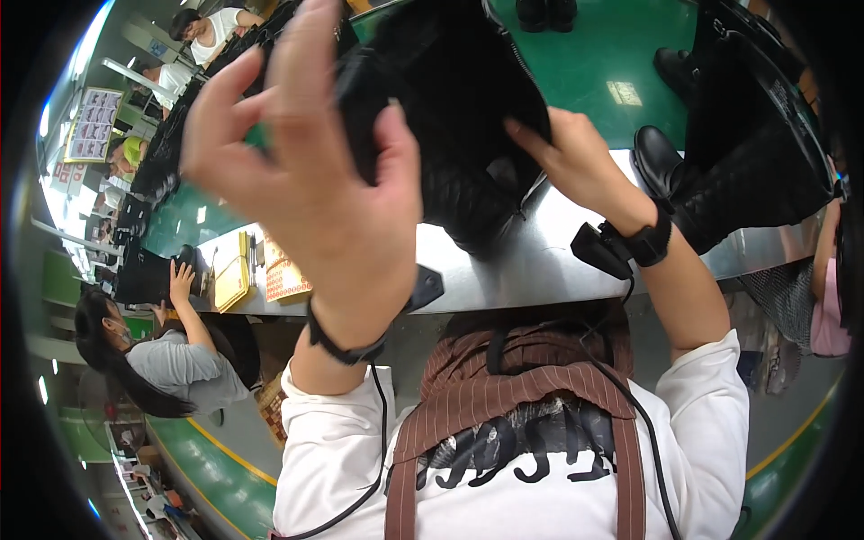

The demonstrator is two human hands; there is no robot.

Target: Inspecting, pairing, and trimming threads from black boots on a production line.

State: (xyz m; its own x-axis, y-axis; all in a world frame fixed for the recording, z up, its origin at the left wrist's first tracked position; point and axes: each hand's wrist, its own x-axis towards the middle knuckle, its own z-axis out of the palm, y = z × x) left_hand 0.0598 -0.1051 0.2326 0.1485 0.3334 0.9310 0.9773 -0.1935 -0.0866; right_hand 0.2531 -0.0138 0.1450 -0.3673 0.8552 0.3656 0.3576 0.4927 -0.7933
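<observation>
A tall black boot (459, 135) stands over the metal workbench (477, 279) in front of me, with a zipper (515, 49) along its right edge. My right hand (580, 157) grips that edge, the thumb lying on the dark material and the other fingers hidden behind it. Raised at the boot's left side is my left hand (315, 180), somewhat blurred. Its fingers are spread and curved, and nothing shows in them. Whether the left thumb touches the boot, I cannot tell.
More black boots (747, 153) stand on the bench to the right. Yellow papers (231, 274) and a printed sheet (283, 270) lie to the left. A co-worker in grey (180, 360) handles a black boot (144, 274) further left. Past the bench is green floor (612, 72).
</observation>
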